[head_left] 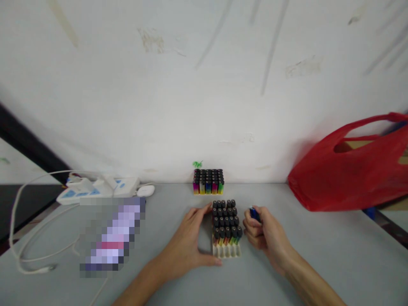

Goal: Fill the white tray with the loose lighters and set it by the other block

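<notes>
A white tray (227,251) of black-capped, rainbow-coloured lighters (225,221) lies on the grey table; its nearest row of slots holds nothing. My left hand (188,240) grips the tray's left side, thumb at the near corner and fingers at the far corner. My right hand (264,233) is curled just right of the tray, pinching a blue lighter (254,213) that pokes up from the fingers. A second, full tray of lighters (208,182) stands against the wall behind.
A red plastic bag (347,170) over a cardboard box sits at the right. A white power strip (95,189) with plugs and looping white cables (19,238) lies at the left, beside a blurred-out object (110,236).
</notes>
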A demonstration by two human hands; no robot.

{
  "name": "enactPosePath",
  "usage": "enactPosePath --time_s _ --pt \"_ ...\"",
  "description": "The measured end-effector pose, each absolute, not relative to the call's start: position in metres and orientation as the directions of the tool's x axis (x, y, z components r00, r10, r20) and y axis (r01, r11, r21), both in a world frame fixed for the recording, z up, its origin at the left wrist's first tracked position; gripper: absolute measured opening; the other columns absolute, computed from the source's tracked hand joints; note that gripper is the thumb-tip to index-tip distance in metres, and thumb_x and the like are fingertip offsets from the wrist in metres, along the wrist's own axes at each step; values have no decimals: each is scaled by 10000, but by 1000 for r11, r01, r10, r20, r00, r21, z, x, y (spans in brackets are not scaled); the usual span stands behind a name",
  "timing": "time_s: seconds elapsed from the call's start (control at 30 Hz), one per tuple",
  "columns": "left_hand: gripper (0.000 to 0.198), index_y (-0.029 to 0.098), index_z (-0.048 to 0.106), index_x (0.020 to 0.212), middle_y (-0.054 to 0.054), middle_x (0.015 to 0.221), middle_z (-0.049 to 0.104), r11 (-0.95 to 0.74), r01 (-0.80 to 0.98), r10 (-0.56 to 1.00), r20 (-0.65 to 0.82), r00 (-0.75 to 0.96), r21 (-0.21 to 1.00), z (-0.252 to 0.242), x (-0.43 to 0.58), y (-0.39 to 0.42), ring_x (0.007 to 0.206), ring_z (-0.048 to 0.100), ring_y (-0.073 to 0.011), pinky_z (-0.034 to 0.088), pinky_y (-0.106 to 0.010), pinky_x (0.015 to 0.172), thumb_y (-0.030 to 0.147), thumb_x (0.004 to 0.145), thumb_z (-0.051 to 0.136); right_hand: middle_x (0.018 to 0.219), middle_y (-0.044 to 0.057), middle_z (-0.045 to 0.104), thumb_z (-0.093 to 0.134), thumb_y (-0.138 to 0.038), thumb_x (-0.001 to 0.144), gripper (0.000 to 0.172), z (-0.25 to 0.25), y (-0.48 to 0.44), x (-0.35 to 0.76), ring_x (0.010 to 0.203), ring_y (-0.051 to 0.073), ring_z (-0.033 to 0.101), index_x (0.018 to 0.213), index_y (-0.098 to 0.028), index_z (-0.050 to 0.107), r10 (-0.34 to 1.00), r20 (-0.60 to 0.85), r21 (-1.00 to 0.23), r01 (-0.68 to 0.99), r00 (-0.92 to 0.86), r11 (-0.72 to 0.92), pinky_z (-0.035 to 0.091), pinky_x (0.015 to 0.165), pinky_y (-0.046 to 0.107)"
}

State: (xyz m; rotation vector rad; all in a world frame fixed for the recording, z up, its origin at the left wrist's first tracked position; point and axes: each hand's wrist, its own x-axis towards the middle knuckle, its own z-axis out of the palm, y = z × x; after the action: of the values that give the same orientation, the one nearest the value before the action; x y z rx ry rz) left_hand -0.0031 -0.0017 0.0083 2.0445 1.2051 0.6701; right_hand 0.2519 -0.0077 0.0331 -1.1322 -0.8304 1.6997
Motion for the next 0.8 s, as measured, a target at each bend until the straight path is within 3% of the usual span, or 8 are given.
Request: enactPosePath --time_s 0.13,0.27,0.43,0.8 --pt "1329 245 390 1703 -186 1625 527 -357 546 888 95 450 758 9 -3 -2 1514 481 -435 358 -597 1321 468 603 1101 587 -115 144 612 -655 894 541 34 -7 251 521 96 71 647 -271 322 935 -313 -883 -311 -166 -351 62 477 277" --pt "1338 271 378 1709 -180 1625 523 -367 543 888 109 447 755 9 -3 -2 1512 483 -437 367 -614 1310 464 602 1103 584 -117 152 661 -785 856 647 33 -5 248 530 94 83 638 -265 341 938 -299 -889 -305 -176 -341 70 471 264" --pt "1332 279 381 1708 -179 1614 528 -375 537 885 119 450 755 8 -3 -3 1503 490 -435 381 -614 1299 486 606 1099 570 -116 253 677 -848 866 639 31 -3 246 516 90 128 772 -231 537 960 -250 -913 -298 -127 -278 127 464 236" --pt "1334 260 376 1703 -190 1614 518 -370 539 885 111 452 757 11 -3 -3 1499 489 -430 367 -610 1306 478 606 1101 688 -33 534 628 -811 963 602 36 -8 248 568 152 475 1037 -216 679 996 -76 -991 -113 39 -71 361 510 272"
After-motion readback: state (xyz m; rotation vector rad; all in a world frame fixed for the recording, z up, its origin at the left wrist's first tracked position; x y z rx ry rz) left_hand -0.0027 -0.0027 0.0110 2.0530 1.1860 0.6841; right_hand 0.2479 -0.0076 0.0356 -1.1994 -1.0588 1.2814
